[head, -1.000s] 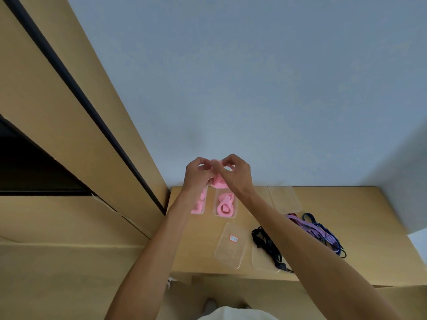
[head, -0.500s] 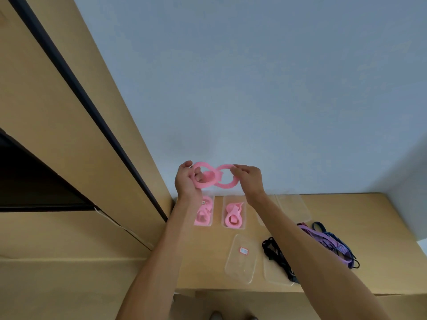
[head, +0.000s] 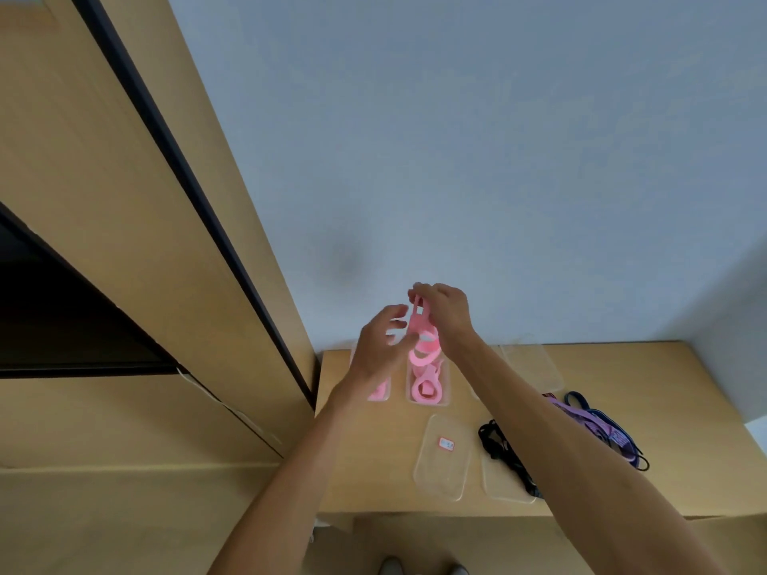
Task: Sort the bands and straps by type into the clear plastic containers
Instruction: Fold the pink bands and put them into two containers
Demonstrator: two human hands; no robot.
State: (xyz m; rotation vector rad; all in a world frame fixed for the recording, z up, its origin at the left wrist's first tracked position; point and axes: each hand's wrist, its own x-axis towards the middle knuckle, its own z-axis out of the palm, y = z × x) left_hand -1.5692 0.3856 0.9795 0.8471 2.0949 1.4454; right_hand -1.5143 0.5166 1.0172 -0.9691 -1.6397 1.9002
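My right hand (head: 446, 315) pinches the top of a pink figure-eight band (head: 423, 340), which hangs folded above a clear container (head: 428, 385) holding another pink band. My left hand (head: 379, 346) is beside the hanging band with fingers spread and relaxed, its fingertips close to or touching it. A second clear container (head: 379, 392) with pink bands lies partly hidden under my left hand. Black straps (head: 504, 450) and purple and navy straps (head: 597, 429) lie on the table to the right.
The wooden table (head: 373, 471) stands against a grey wall, with a wooden cabinet on the left. Clear plastic lids or trays lie at the front (head: 442, 462) and at the back right (head: 529, 363). Another tray (head: 504, 483) sits under the black straps.
The band was stretched sideways between both hands; now my left hand has let go and opened, and the band hangs from my right hand over the container.
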